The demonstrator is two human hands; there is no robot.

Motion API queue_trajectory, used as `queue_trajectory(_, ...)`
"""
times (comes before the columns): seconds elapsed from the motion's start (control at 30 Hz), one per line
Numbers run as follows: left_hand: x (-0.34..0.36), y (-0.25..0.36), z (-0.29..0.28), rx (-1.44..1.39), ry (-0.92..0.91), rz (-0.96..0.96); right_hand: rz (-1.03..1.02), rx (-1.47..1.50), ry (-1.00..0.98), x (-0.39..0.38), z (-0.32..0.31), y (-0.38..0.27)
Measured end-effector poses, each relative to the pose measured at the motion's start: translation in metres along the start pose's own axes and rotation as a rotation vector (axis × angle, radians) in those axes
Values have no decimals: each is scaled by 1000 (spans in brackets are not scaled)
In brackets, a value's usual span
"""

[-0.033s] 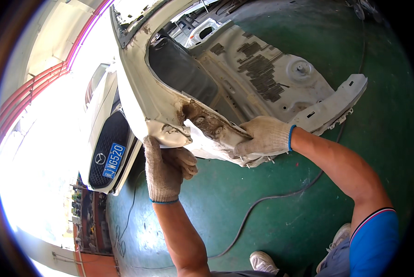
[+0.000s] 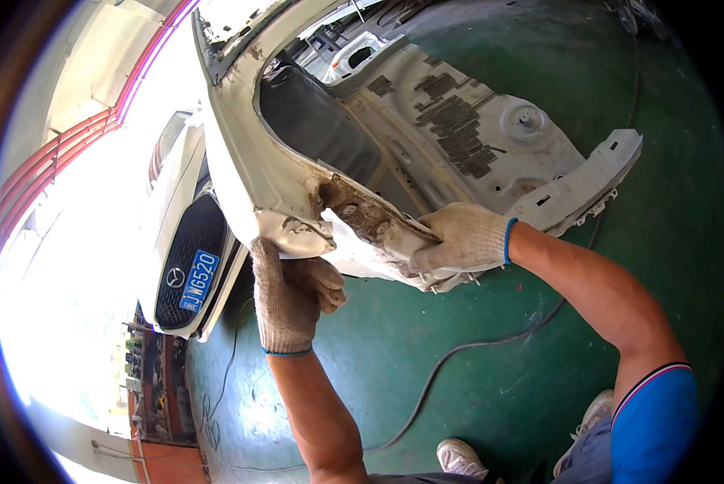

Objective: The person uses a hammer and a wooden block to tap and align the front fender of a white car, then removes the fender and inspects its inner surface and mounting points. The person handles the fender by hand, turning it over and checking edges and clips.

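A cut-out pale car body section (image 2: 233, 161) spans the centre, with an arched opening, grey seam-sealer patches and a rusty, crumpled lower edge (image 2: 358, 210). My left hand (image 2: 293, 298), in a knitted work glove, is at the bent lower corner, thumb against it and fingers curled beneath; what the fingertips touch is partly hidden. My right hand (image 2: 459, 238), gloved alike, grips the rusty edge to the right of that corner, its thumb on the lower side.
A white car (image 2: 172, 185) stands behind on the left, beside bright daylight and shelving (image 2: 160, 379). A cable (image 2: 459, 347) snakes over the green floor (image 2: 362, 379). Red pipes (image 2: 71, 137) run along the upper left. My shoes show at the bottom.
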State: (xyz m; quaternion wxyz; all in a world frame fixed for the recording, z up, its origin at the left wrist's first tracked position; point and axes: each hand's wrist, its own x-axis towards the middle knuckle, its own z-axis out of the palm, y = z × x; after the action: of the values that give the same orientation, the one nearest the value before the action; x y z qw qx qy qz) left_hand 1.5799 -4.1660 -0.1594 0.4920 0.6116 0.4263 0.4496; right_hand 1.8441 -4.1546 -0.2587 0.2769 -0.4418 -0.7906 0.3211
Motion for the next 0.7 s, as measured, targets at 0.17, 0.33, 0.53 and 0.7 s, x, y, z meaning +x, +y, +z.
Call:
queue_trajectory(0.17, -1, 2, 3, -4, 21, 9, 0, 2, -1, 3, 4, 5)
queue_trajectory(0.33, -1, 1, 3, 7, -32, 14, 8, 44, -17, -1, 0, 1)
queue_trajectory(0.53, -5, 1, -1, -46, -99, -30, -7, 81, -31, 0, 3, 5)
queue_trajectory(0.7, 0, -11, -5, 29, -64, 81, 3, 131, -144, 8, -1, 13)
